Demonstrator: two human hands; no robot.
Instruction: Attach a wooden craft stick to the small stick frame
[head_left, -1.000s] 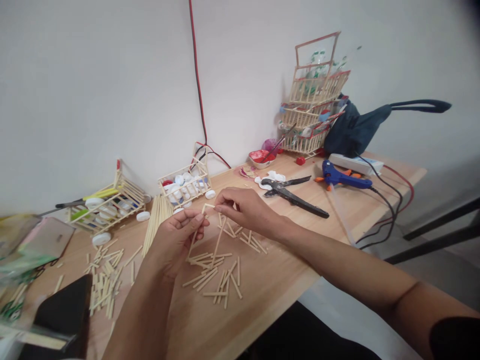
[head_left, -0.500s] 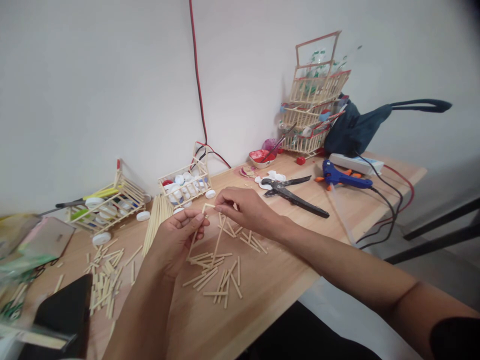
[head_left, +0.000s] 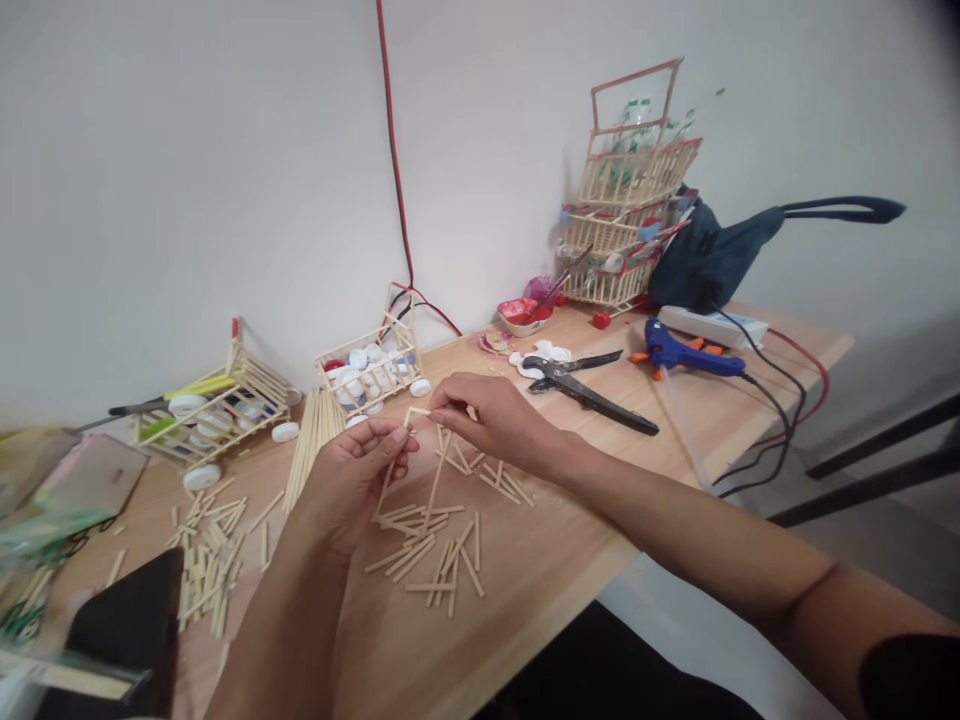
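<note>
My left hand [head_left: 354, 482] and my right hand [head_left: 489, 418] meet above the wooden table [head_left: 570, 520], both pinching a small frame of thin wooden sticks [head_left: 420, 455]. The left fingers grip its left upright near the top corner. The right fingers pinch the short top stick at the other corner. The frame's lower ends reach down to a scatter of loose cut sticks [head_left: 435, 560] lying on the table just below my hands.
A bundle of long sticks [head_left: 311, 445] and more cut sticks [head_left: 206, 550] lie left. Stick baskets with white caps [head_left: 371, 365], [head_left: 214, 405] stand by the wall. Black cutters [head_left: 585, 385], a blue glue gun [head_left: 679, 352], stacked baskets [head_left: 626, 200] and a dark bag [head_left: 712, 255] sit right.
</note>
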